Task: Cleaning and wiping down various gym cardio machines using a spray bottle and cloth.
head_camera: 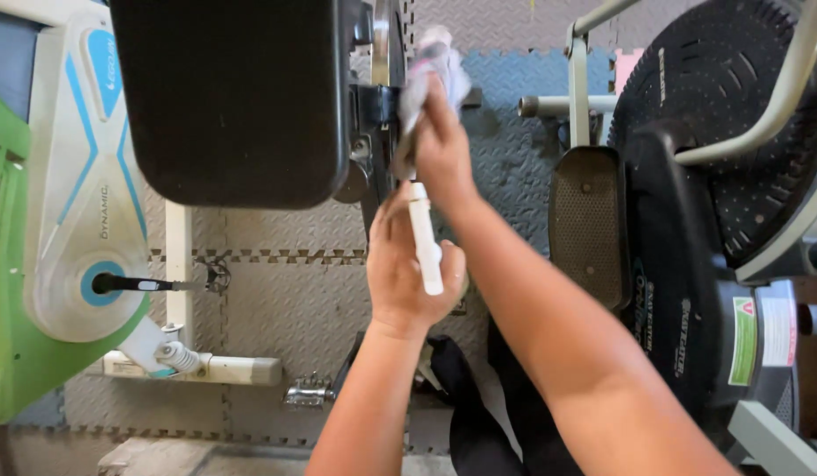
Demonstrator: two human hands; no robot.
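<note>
Cloth pressed to the black seat's side

Right hand (439,145) grips a pale cloth (430,66) against the frame just right of the black seat (236,97); left hand (404,264), below the seat, clasps a white tube (426,238); firm, short strokes would likely serve best.

two hands (408,264), one white tube (426,238), one crumpled cloth (430,66), three exercise machines (64,220), one black seat pad (232,97)
</note>
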